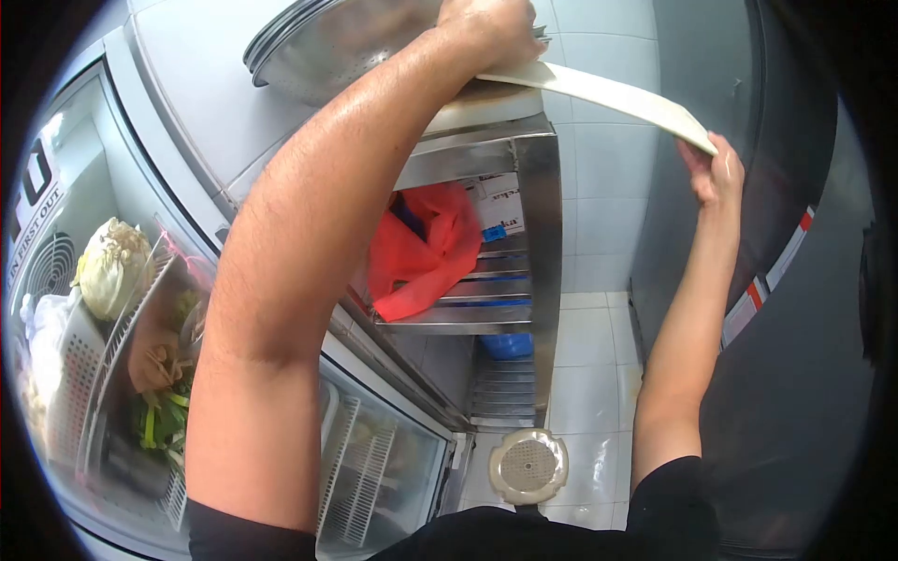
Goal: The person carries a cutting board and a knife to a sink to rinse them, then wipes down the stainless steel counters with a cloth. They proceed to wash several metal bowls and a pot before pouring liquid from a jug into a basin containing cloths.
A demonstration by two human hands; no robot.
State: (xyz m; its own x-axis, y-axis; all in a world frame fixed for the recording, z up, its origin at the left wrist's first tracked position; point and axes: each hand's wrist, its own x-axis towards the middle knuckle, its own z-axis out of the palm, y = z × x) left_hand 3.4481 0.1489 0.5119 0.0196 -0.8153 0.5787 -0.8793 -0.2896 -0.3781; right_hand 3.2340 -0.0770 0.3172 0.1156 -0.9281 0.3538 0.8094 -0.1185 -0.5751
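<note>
My right hand (718,173) grips the far right end of a long, flat cream-white strip or board (613,93), its fingers pressed round the edge. The board's left end reaches my left hand (491,28) at the top, above the steel rack (538,187). My left fingers are curled; what they hold is partly hidden, and small pointed tips show beside them. A large perforated metal bowl (346,47) in a stack stands just left of that hand. Beneath the board's left end lies a thick, round-edged pale slab (496,110) on the rack top.
Red cloth or bag (430,248) and a printed box (500,201) sit on the rack shelf. Glass-door fridges with cabbage (114,266) and greens (164,421) stand left. A dark panel (795,393) is at right. A round stool (528,466) stands on the tiled floor.
</note>
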